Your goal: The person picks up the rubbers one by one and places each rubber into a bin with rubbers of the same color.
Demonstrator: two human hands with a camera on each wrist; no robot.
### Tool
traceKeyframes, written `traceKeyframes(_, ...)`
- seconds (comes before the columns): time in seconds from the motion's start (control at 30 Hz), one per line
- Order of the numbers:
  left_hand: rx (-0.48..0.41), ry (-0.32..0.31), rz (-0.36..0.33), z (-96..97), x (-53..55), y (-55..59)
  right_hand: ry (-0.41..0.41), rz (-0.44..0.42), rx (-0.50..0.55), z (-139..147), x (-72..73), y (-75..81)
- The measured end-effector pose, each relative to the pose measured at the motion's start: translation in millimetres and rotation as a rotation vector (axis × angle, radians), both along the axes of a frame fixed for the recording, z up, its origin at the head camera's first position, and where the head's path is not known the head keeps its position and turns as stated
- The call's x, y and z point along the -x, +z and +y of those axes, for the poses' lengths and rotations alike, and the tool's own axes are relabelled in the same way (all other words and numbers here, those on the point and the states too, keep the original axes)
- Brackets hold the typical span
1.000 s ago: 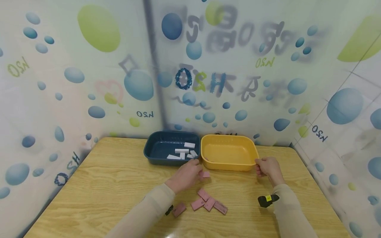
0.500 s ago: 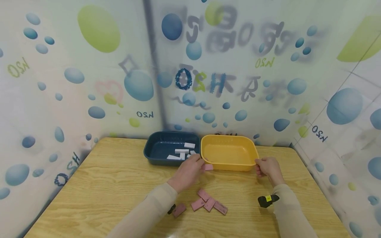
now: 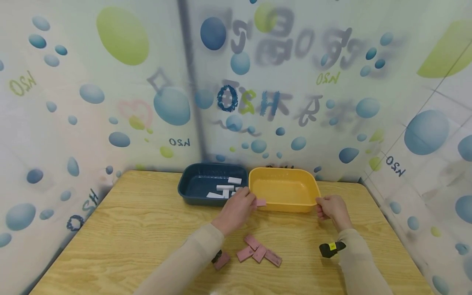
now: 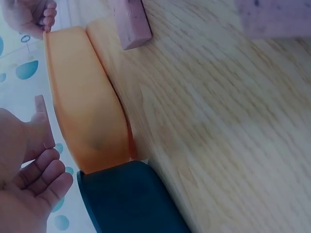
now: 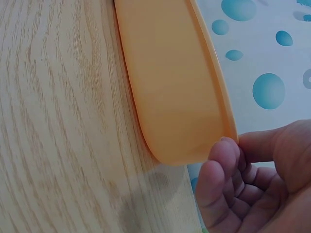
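Observation:
My left hand pinches a small pink block, raised just in front of the yellow bin near its left front corner. In the left wrist view the same pink block stands out past the fingers. My right hand pinches the bin's rim at the front right corner; the right wrist view shows thumb and fingers on the rim. Several pink blocks lie in a cluster on the table, partly overlapping. One more pink block lies left of them, partly behind the left wrist's dark strap.
A dark blue bin stands against the yellow bin's left side. Several white blocks lie in it, some hidden behind my left hand. Behind both bins hangs a patterned curtain. The wooden table extends to both sides.
My left hand has moved up and to the right with the pink block, from the table in front of the bins to the yellow bin's front rim. The right hand has stayed in place.

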State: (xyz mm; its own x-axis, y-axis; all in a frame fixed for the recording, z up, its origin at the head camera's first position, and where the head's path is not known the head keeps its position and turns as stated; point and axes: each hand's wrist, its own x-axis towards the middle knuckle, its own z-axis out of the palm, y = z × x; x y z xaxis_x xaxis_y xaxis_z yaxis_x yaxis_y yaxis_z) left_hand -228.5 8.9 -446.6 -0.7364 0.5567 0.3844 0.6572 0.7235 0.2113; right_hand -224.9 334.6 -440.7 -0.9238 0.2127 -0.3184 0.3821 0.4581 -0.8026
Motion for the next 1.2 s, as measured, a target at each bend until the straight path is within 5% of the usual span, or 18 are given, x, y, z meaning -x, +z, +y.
traceKeyframes(0.83, 0.032, 0.054, 0.029, 14.0, 15.7, 2.4, 0.000, -0.004, -0.009, -1.5, -1.8, 1.9)
traceKeyframes(1.2, 0.043, 0.111, -0.014, 23.6, 21.4, 4.4, -0.007, -0.004, -0.014, -1.8, -0.4, 0.9)
